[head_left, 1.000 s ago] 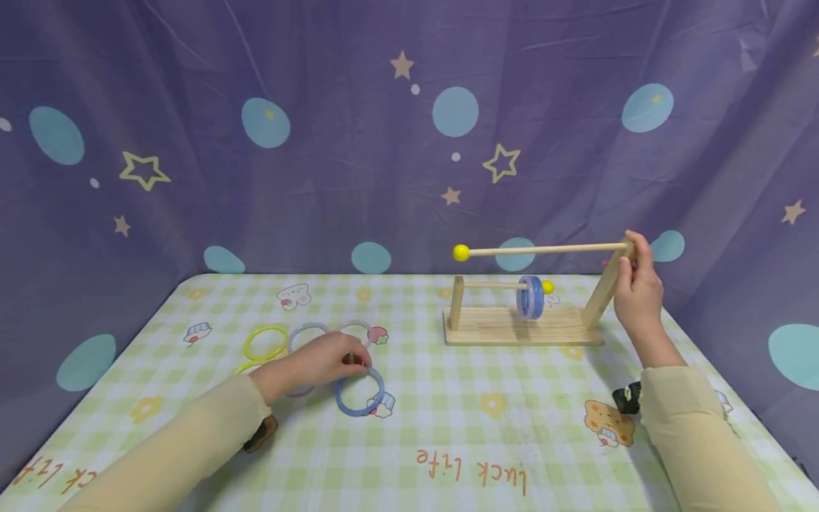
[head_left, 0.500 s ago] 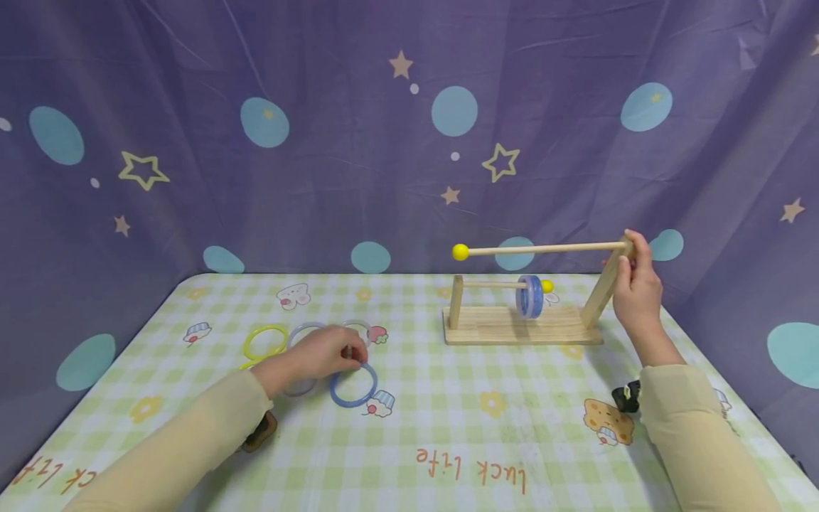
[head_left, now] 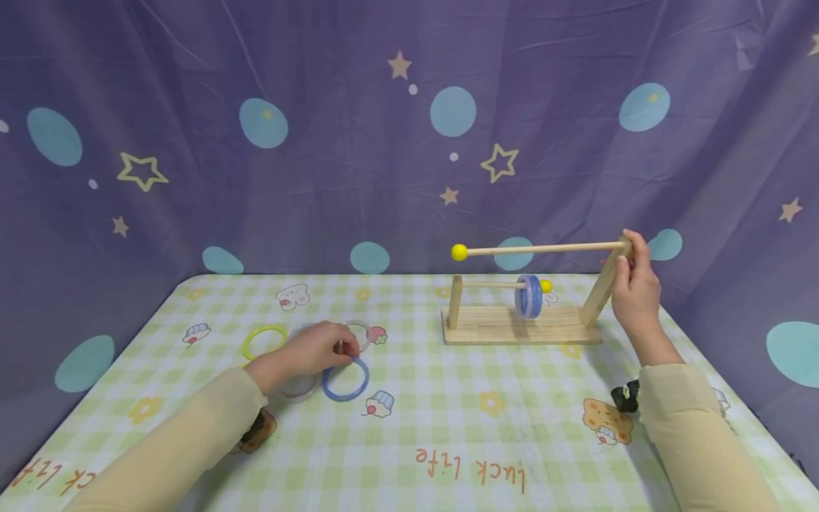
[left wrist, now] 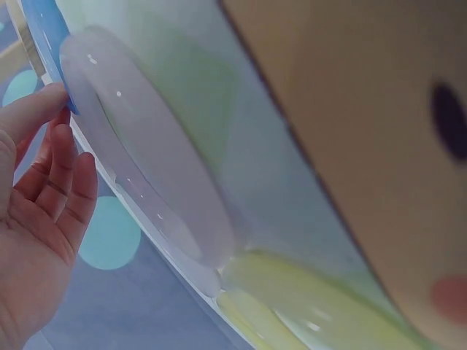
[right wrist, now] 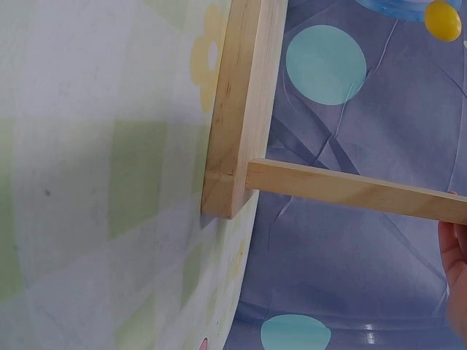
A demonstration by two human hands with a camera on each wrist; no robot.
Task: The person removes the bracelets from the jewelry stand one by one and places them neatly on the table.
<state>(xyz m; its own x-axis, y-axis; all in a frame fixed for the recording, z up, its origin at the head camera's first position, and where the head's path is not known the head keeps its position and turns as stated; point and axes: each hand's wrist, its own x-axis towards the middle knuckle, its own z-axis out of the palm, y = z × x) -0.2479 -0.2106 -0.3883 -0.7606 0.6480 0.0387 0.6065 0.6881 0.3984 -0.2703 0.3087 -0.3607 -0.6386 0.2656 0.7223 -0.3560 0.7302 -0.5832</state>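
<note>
The blue ring has slid left, pinched by the left hand; the right hand grips the wooden stand; tablecloth reads "luck life".

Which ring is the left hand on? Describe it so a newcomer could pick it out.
Start at the wooden stand on the checked tablecloth, then look left to the cluster of flat rings. The left hand pinches the blue ring, the ring closest to the viewer. It is solid blue, while its neighbours are yellow or pale and see-through.
</note>
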